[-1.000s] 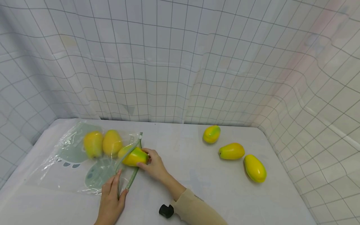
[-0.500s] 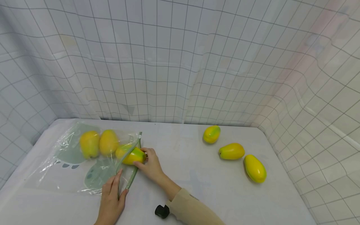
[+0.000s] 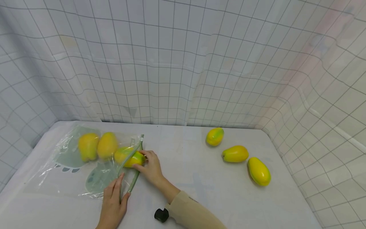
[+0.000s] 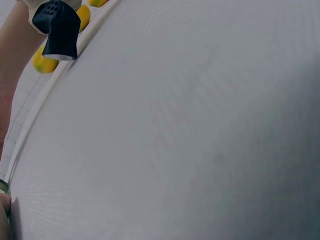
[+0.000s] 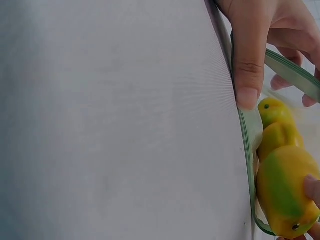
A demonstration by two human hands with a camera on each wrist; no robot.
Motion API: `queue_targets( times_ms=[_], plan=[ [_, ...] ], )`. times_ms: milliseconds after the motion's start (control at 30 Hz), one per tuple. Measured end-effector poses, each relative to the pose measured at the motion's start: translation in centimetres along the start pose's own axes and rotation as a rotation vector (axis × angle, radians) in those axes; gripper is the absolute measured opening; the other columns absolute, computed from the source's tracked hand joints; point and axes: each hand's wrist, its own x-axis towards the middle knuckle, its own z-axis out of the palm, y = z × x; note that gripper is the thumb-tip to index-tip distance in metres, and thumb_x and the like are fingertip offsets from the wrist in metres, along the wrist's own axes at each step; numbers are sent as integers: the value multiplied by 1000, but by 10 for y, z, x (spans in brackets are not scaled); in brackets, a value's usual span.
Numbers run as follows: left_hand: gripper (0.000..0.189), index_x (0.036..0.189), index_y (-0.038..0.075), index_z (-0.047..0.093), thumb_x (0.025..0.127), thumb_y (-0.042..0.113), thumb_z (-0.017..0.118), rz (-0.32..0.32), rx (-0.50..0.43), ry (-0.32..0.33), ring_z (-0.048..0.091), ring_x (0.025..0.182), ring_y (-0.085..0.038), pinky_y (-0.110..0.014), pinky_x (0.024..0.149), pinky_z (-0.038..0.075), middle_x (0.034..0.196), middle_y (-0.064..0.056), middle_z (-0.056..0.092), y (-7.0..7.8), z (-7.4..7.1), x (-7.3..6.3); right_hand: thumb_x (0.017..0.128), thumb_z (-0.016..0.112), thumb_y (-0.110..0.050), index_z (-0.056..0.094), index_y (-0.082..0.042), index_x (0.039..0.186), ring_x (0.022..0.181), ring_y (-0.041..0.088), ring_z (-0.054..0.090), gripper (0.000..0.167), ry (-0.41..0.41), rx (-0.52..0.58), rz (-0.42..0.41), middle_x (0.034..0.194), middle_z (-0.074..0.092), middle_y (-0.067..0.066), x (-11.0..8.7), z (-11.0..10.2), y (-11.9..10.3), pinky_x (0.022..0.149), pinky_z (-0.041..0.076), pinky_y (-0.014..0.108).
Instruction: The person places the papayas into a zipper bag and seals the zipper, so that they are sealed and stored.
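A clear zip bag (image 3: pixel 98 178) with a pale green print lies on the left of the table, its green-edged mouth facing right. Two yellow papayas (image 3: pixel 88 146) are inside it, side by side. My right hand (image 3: pixel 154 167) grips the stem end of a yellow-green papaya (image 5: pixel 282 185) that lies partly within the mouth. My left hand (image 3: pixel 112 200) holds the mouth at the near side. In the right wrist view its thumb (image 5: pixel 248 85) presses one zip strip while the fingers hook over the other, spreading them apart. Only a bit of that hand enters the left wrist view.
Three loose papayas (image 3: pixel 235 154) lie on the right of the white-covered table (image 3: pixel 194 197). A black wrist device (image 3: pixel 161 215) sits at the right sleeve (image 3: pixel 194 211). Checked curtains (image 3: pixel 171 63) hang behind and at both sides.
My right hand has slid left, pushing its papaya deeper into the bag. The two papayas inside have shifted left as well. My left hand stays in place.
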Motion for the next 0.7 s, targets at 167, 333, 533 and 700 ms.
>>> queue_targets(
  times_ms=[167, 333, 533, 700],
  plan=[
    [68, 132, -3, 41, 94, 51, 26, 7, -7, 5, 38, 90, -35, -36, 77, 28, 110, -22, 43, -1, 1, -1, 75, 76, -20, 59, -5, 115, 92, 9, 54, 46, 13, 49, 34, 103, 56, 5, 0, 4, 0, 77, 46, 16],
    [67, 132, -3, 41, 95, 50, 27, 18, -13, 9, 38, 91, -35, -36, 77, 28, 109, -23, 44, -3, 2, 0, 72, 77, -21, 61, -5, 113, 90, 8, 53, 47, 43, 71, 51, 101, 53, 5, 1, 7, -3, 75, 47, 15],
    [68, 134, -2, 40, 94, 51, 26, 12, -7, 8, 39, 91, -35, -36, 77, 28, 110, -23, 44, -4, 3, -1, 70, 79, -20, 62, -6, 111, 82, 7, 53, 46, 58, 42, 53, 98, 56, 4, 2, 10, -4, 70, 47, 14],
    [67, 132, -3, 41, 94, 50, 27, 25, -12, 25, 39, 91, -35, -34, 78, 28, 109, -23, 44, -4, 3, -1, 72, 77, -8, 62, -1, 112, 87, 9, 54, 43, 19, 61, 43, 99, 56, 7, 2, 12, -5, 73, 47, 13]
  ],
)
